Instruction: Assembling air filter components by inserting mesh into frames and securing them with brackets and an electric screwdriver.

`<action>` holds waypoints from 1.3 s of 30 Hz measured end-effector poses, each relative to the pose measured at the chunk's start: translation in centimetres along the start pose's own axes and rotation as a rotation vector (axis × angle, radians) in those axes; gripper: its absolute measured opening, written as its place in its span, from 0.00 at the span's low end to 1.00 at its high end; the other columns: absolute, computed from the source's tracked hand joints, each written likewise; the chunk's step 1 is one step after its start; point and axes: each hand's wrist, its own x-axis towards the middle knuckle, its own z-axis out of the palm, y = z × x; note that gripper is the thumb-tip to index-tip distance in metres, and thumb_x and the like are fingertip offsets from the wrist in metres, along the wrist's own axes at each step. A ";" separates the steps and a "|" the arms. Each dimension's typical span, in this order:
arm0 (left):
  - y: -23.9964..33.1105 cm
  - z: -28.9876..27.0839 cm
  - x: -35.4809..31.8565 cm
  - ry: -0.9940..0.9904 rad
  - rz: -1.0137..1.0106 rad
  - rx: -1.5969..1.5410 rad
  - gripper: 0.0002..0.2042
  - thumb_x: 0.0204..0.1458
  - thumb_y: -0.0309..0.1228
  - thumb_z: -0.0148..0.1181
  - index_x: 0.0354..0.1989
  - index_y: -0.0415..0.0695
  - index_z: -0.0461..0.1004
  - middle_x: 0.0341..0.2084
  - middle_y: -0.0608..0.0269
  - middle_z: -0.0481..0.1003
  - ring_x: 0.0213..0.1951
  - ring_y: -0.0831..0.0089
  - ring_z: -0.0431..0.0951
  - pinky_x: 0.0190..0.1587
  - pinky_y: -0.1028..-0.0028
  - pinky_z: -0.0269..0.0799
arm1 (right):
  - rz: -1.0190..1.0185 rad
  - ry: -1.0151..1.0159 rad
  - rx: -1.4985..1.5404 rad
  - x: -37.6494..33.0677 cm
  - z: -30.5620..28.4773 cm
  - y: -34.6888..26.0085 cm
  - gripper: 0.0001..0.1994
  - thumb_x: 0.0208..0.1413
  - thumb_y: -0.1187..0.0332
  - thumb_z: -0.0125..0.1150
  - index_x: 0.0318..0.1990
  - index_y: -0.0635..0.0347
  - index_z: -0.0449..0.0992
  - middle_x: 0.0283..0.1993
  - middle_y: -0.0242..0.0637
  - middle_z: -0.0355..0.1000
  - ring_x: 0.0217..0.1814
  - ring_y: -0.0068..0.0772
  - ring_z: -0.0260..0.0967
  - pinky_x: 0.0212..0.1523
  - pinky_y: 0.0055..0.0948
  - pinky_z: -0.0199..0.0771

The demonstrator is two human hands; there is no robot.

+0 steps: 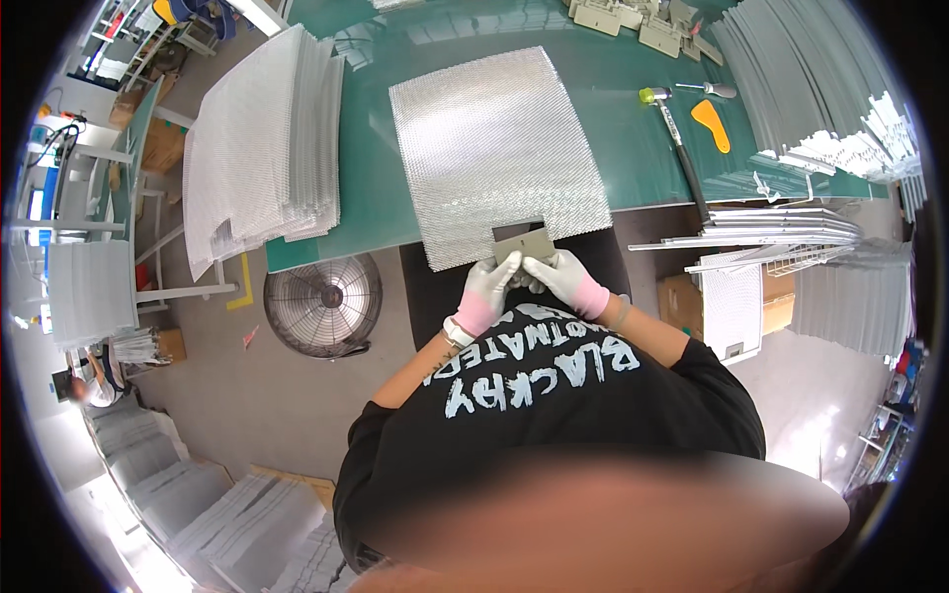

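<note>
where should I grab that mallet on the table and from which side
Grip the mallet mid-handle, coming from above. It lies flat on the green table, its long dark handle bare, with its head at the far end beside an orange tool.

Green worktable [633, 168], grey floor [247, 395], floor fan [323, 304] beside

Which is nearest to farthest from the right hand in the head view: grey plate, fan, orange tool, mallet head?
From the right hand:
1. Grey plate, held at the fingertips, by the mesh notch.
2. Orange tool, up and to the right on the green table.
3. Mallet head and fan, on the floor to the left: too close to call.
</note>
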 end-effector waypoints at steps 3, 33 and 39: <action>0.6 0.7 0.3 0.151 -0.157 -0.084 0.13 0.64 0.39 0.56 0.36 0.41 0.75 0.22 0.71 0.72 0.23 0.82 0.68 0.27 0.82 0.64 | -0.063 0.233 0.085 0.0 1.0 0.0 0.15 0.66 0.58 0.55 0.40 0.63 0.78 0.32 0.32 0.76 0.31 0.18 0.70 0.33 0.21 0.71; 14.2 1.5 11.3 -0.406 0.726 1.710 0.32 0.54 0.51 0.60 0.66 0.53 0.65 0.66 0.50 0.61 0.70 0.50 0.54 0.71 0.50 0.46 | -0.168 0.361 0.156 0.5 1.2 -0.5 0.19 0.70 0.57 0.44 0.45 0.66 0.75 0.32 0.34 0.75 0.30 0.20 0.70 0.33 0.23 0.71; 8.8 8.0 7.7 -0.273 0.555 1.887 0.31 0.56 0.52 0.54 0.68 0.54 0.62 0.68 0.49 0.57 0.70 0.46 0.53 0.70 0.43 0.42 | -0.476 0.675 0.206 -2.2 -2.3 2.8 0.19 0.72 0.60 0.39 0.44 0.63 0.75 0.34 0.30 0.74 0.32 0.18 0.69 0.34 0.23 0.72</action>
